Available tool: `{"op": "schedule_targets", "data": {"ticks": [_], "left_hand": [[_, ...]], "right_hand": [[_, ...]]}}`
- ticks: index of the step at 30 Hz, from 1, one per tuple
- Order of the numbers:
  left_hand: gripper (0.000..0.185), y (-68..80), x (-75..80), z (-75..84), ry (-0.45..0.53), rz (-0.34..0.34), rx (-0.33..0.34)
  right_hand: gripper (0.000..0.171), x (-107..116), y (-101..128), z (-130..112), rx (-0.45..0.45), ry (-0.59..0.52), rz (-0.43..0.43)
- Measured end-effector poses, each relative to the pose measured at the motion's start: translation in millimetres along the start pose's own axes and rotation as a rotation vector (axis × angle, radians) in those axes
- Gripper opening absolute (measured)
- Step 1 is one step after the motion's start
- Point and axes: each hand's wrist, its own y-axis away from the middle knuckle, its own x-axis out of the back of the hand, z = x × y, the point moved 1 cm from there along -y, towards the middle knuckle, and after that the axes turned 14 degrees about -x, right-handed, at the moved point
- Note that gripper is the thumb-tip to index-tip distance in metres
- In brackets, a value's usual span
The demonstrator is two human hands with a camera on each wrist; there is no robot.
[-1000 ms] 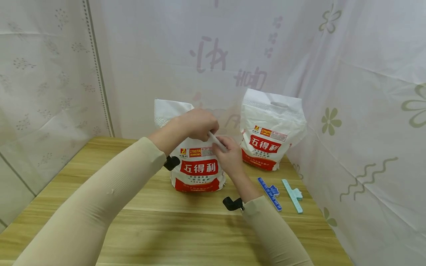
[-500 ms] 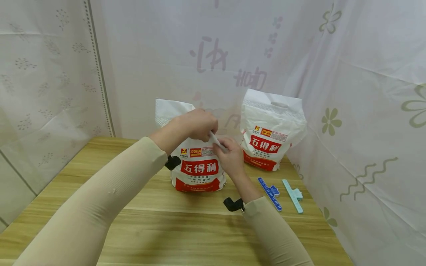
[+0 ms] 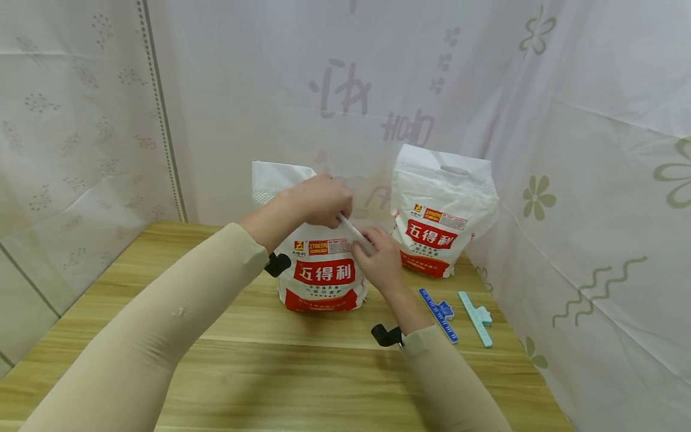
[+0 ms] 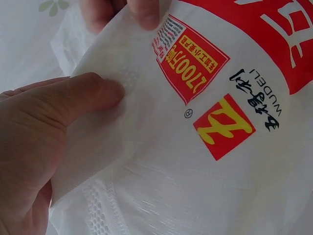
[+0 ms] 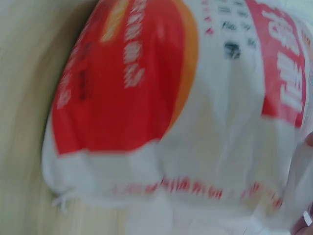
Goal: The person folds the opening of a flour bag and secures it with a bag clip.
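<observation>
A white flour bag (image 3: 324,294) with red print stands upright in the middle of the table in the head view. My left hand (image 3: 321,201) grips its folded-over top edge, thumb (image 4: 100,90) laid along the white fold in the left wrist view. Lower on the right, my right hand (image 3: 379,258) pinches the other end of that fold, its fingertips (image 4: 144,14) against the bag beside the printed label. The right wrist view holds the bag's red lower front (image 5: 117,98), blurred, with part of the right hand at its right edge.
A second flour bag (image 3: 432,222), its handle top standing up, is behind on the right. A dark blue bag clip (image 3: 439,315) and a light teal bag clip (image 3: 476,319) lie on the wooden table (image 3: 281,384) at right. Patterned curtains (image 3: 345,72) surround the table.
My right hand has shifted slightly right along the fold, its fingers a little more extended. My left hand keeps its grip almost in place; both bags and clips stay put.
</observation>
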Motion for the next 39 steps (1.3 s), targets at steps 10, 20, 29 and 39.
{"op": "schedule_targets", "data": {"ticks": [10,20,29,39], "left_hand": [[0.008,-1.8,-0.3,-1.0,-0.015,-0.003,-0.018],[0.005,6.0,11.0,-2.5,-0.004,-0.021,0.015],[0.010,16.8,24.8,-12.5,0.045,-0.015,0.048],[0.019,19.2,23.6,-13.4,0.068,0.020,0.034]], "right_hand": [[0.020,7.5,8.8,22.0,0.073,0.108,-0.004],[0.021,6.7,12.7,22.5,0.106,0.133,0.043],[0.017,18.7,12.8,38.4,0.075,0.104,0.026],[0.015,21.6,19.4,47.5,0.098,0.123,0.090]]}}
